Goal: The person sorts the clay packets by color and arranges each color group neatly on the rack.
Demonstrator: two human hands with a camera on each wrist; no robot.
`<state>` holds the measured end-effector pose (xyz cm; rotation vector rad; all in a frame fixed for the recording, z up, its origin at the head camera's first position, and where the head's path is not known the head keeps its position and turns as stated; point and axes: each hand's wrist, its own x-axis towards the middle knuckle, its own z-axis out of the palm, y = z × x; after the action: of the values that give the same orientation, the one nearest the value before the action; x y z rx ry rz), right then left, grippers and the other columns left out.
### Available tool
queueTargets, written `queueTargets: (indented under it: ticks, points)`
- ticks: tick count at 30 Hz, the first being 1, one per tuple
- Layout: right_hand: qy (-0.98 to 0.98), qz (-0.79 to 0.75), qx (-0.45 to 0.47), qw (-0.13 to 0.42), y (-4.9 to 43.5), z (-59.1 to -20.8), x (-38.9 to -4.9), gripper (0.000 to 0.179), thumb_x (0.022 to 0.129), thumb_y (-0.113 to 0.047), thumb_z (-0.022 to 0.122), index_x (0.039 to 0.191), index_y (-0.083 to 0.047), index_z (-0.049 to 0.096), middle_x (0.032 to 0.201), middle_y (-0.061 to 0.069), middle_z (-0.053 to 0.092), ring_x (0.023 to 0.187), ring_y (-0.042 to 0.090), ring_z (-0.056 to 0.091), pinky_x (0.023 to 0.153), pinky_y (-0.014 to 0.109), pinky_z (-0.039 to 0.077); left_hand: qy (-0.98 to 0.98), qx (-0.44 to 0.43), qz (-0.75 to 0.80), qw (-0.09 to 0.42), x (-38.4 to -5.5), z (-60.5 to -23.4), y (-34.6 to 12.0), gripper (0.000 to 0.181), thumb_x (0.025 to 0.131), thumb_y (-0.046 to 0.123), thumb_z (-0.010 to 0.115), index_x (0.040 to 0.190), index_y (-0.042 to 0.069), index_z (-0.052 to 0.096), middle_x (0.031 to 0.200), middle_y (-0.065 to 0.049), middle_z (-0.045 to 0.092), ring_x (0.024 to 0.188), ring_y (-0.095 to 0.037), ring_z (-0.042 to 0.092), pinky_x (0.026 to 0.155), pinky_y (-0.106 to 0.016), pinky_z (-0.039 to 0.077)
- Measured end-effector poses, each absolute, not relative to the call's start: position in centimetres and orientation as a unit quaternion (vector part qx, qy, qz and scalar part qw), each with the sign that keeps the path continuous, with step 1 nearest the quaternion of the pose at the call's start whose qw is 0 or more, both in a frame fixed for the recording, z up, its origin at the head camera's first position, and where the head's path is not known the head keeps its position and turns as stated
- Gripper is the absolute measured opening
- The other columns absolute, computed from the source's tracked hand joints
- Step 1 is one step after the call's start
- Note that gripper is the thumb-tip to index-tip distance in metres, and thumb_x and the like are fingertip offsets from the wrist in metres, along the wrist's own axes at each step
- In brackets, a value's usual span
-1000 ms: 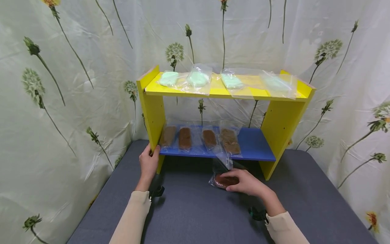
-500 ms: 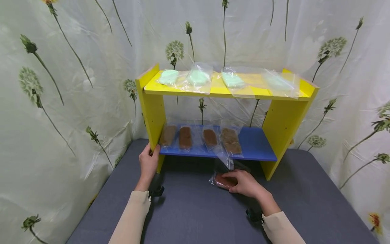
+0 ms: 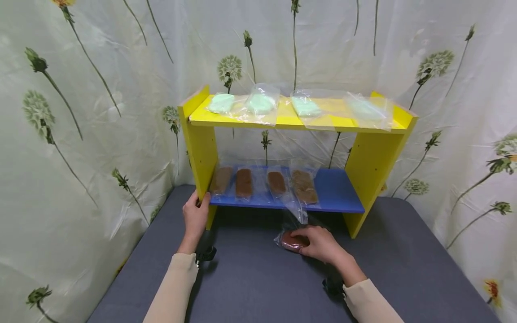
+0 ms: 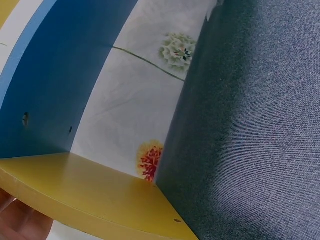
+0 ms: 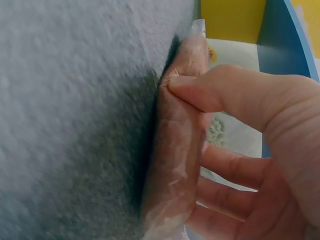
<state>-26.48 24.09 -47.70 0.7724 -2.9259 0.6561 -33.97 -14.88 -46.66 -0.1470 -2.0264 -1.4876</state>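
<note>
A brown bar (image 3: 291,242) sealed in a clear plastic bag is low at the table, in front of the shelf. My right hand (image 3: 321,244) holds it, thumb on the near side and fingers on the far side. In the right wrist view the thumb presses into the wrapped bar (image 5: 172,135), which looks to be at or just above the table. My left hand (image 3: 195,216) grips the front edge of the yellow left side panel (image 3: 200,157) at the blue shelf's height. In the left wrist view, its fingers (image 4: 22,220) show partly behind that panel.
Several bagged brown bars (image 3: 244,183) lie on the blue lower shelf (image 3: 337,190). One bag hangs over its front edge. Several bagged mint-green pieces (image 3: 306,106) lie on the yellow top shelf (image 3: 234,120). Dark grey fabric covers the table (image 3: 250,278); a flowered curtain (image 3: 101,134) hangs behind.
My right hand and wrist shift slightly left and toward me, still holding the bagged brown bar. My left hand stays on the side panel. The head view sways slightly.
</note>
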Motion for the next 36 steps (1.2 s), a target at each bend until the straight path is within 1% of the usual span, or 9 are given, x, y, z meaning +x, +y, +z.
queueTargets:
  ticks: [6,14,17,20,21,26,28,32,36]
  points:
    - [-0.939,0.228,0.256,0.035,23.7,-48.1,-26.1,0.036,0.083,-0.017,0.08,0.119,-0.024,0.075,0.106,-0.006,0.072,0.09,0.014,0.064,0.075,0.04,0.05,-0.767,-0.055,-0.561,0.306,-33.9,-46.7,-15.0,0.033,0.101,0.037,0.061,0.12,0.01,0.067,0.1,-0.01,0.067,0.088,-0.026,0.064,0.082,-0.05,0.055]
    - [-0.919,0.304,0.25,-0.022,24.2,-48.3,-25.4,0.041,0.092,-0.012,0.069,0.128,-0.033,0.07,0.116,-0.017,0.068,0.095,0.005,0.062,0.078,0.033,0.052,-0.769,-0.048,-0.56,0.304,-33.9,-47.0,-14.9,0.035,0.101,0.04,0.061,0.119,0.009,0.066,0.1,-0.011,0.067,0.088,-0.027,0.064,0.082,-0.05,0.056]
    - [-0.911,0.322,0.256,-0.025,24.0,-47.7,-25.0,0.041,0.093,-0.011,0.068,0.129,-0.032,0.069,0.117,-0.017,0.068,0.097,0.005,0.062,0.081,0.034,0.053,-0.769,-0.048,-0.56,0.305,-33.9,-47.0,-14.9,0.035,0.101,0.04,0.061,0.118,0.009,0.066,0.099,-0.011,0.066,0.088,-0.027,0.064,0.081,-0.05,0.055]
    - [-0.911,0.324,0.255,-0.003,23.7,-46.6,-24.5,0.04,0.093,-0.012,0.07,0.127,-0.033,0.07,0.113,-0.018,0.068,0.094,0.005,0.062,0.081,0.035,0.053,-0.767,-0.051,-0.56,0.308,-33.9,-46.9,-14.9,0.034,0.101,0.039,0.061,0.117,0.01,0.067,0.098,-0.01,0.066,0.087,-0.026,0.063,0.08,-0.049,0.055]
    - [-0.912,0.323,0.253,0.008,23.5,-46.1,-24.3,0.04,0.092,-0.013,0.07,0.126,-0.034,0.07,0.111,-0.018,0.068,0.091,0.005,0.061,0.079,0.034,0.053,-0.767,-0.052,-0.56,0.308,-33.9,-46.9,-14.9,0.033,0.101,0.039,0.061,0.117,0.01,0.067,0.098,-0.01,0.066,0.086,-0.025,0.063,0.08,-0.047,0.056]
    - [-0.911,0.329,0.244,0.043,22.9,-43.5,-23.1,0.043,0.091,-0.014,0.073,0.124,-0.041,0.069,0.104,-0.021,0.066,0.081,0.006,0.059,0.072,0.032,0.05,-0.767,-0.051,-0.561,0.307,-33.9,-46.7,-14.8,0.033,0.101,0.037,0.061,0.119,0.01,0.067,0.1,-0.01,0.067,0.087,-0.025,0.063,0.08,-0.046,0.056]
    - [-0.909,0.336,0.244,0.047,22.7,-42.6,-22.7,0.044,0.09,-0.013,0.074,0.124,-0.042,0.069,0.104,-0.022,0.066,0.081,0.006,0.059,0.071,0.031,0.05,-0.767,-0.05,-0.562,0.306,-33.8,-46.6,-14.8,0.034,0.101,0.037,0.061,0.121,0.01,0.067,0.102,-0.01,0.067,0.088,-0.025,0.063,0.081,-0.047,0.055]
    - [-0.901,0.342,0.262,0.061,22.5,-40.8,-21.8,0.045,0.09,-0.012,0.075,0.125,-0.04,0.069,0.107,-0.021,0.067,0.082,0.006,0.061,0.071,0.03,0.052,-0.768,-0.052,-0.56,0.307,-33.8,-46.5,-14.9,0.032,0.101,0.036,0.062,0.121,0.011,0.067,0.099,-0.009,0.067,0.086,-0.024,0.063,0.077,-0.042,0.054]
    - [-0.886,0.361,0.282,0.072,22.5,-39.2,-21.1,0.045,0.093,-0.008,0.071,0.128,-0.036,0.068,0.116,-0.017,0.067,0.091,0.006,0.063,0.072,0.03,0.055,-0.77,-0.055,-0.553,0.313,-33.7,-46.4,-14.8,0.031,0.102,0.034,0.061,0.121,0.011,0.068,0.098,-0.01,0.068,0.085,-0.024,0.063,0.074,-0.038,0.053]
